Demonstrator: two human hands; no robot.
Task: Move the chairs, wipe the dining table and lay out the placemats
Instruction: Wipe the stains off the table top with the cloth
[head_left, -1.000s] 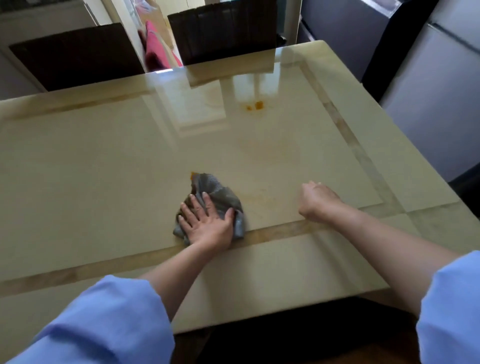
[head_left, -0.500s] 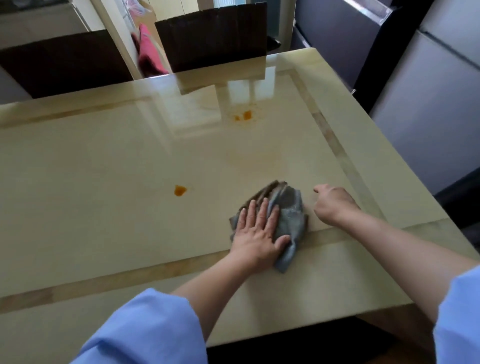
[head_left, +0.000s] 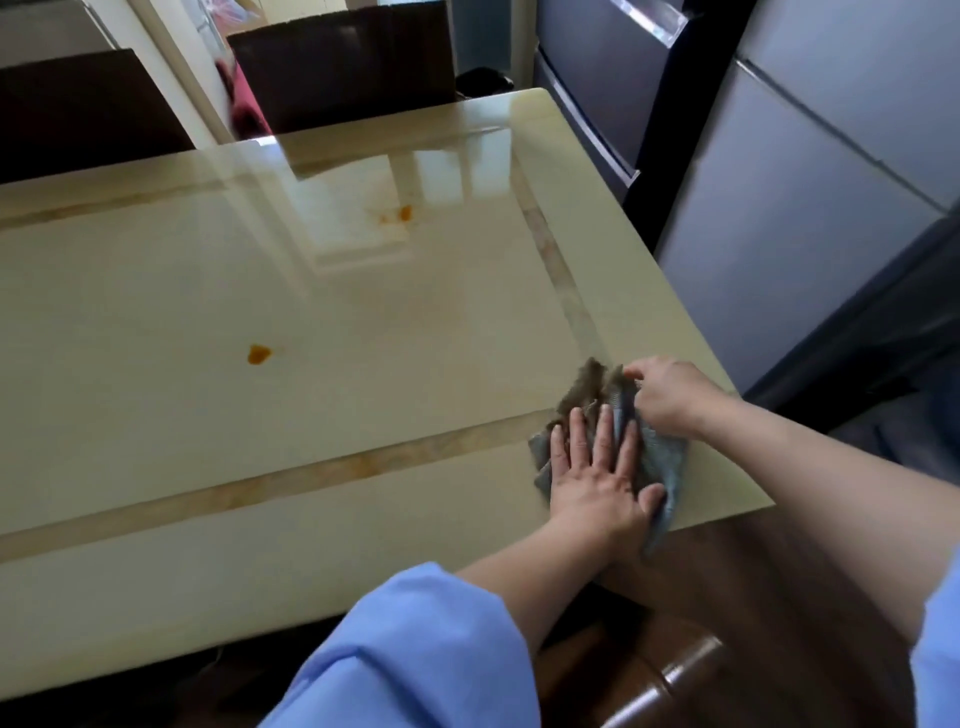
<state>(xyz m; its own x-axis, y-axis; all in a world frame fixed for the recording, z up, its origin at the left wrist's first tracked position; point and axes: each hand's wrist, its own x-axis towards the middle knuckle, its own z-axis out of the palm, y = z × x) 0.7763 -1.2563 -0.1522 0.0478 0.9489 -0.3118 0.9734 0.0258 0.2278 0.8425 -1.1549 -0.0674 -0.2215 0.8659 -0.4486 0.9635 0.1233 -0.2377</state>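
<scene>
Daylight glare on glossy table, slight blur, bowed edges

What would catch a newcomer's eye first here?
An orange stain sits left of centre on the glossy table, a second stain farther back. At the near right corner the left hand presses a grey cloth flat; the right hand touches its far side.

Home dining room: table, chairs, fridge.

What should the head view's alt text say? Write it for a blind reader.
A person's left hand presses a grey cloth flat near the right corner of a glossy cream dining table, the right hand touching the cloth. Orange stains lie farther left.
</scene>
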